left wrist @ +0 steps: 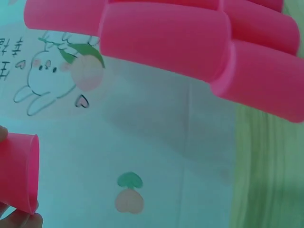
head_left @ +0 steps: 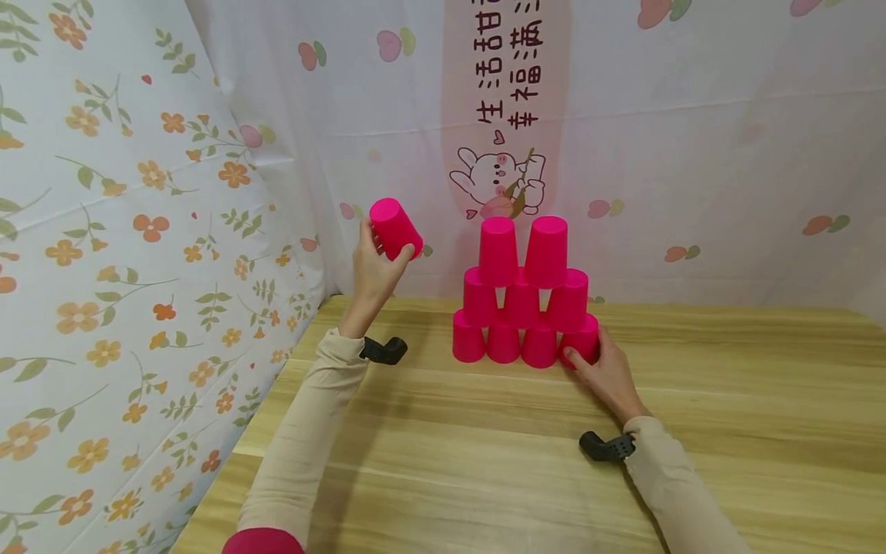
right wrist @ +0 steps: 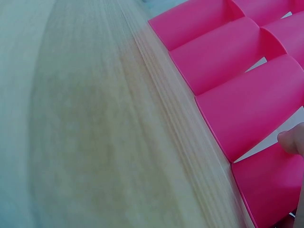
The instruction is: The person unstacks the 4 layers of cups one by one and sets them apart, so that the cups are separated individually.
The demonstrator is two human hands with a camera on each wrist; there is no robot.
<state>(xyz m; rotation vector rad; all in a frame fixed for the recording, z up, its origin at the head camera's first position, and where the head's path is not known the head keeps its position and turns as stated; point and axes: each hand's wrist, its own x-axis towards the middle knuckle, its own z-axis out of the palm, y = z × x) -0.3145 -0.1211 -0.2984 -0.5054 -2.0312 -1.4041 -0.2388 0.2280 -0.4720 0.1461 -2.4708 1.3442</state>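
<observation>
My left hand holds a bright pink cup in the air left of the stack, its closed end up and leaning left. Its open rim shows in the left wrist view on the same cup. Pink upside-down cups form a stack: several at the bottom, three in the middle row, two on top. Low on the right side, my right hand grips the bottom row's rightmost cup, thumb in front. In the right wrist view the thumb lies on that cup; the other fingers are mostly hidden.
The stack stands on a wood-grain table, near its back edge. Behind hangs a white curtain with a rabbit print. A floral cloth runs along the left side. Each wrist carries a black camera mount.
</observation>
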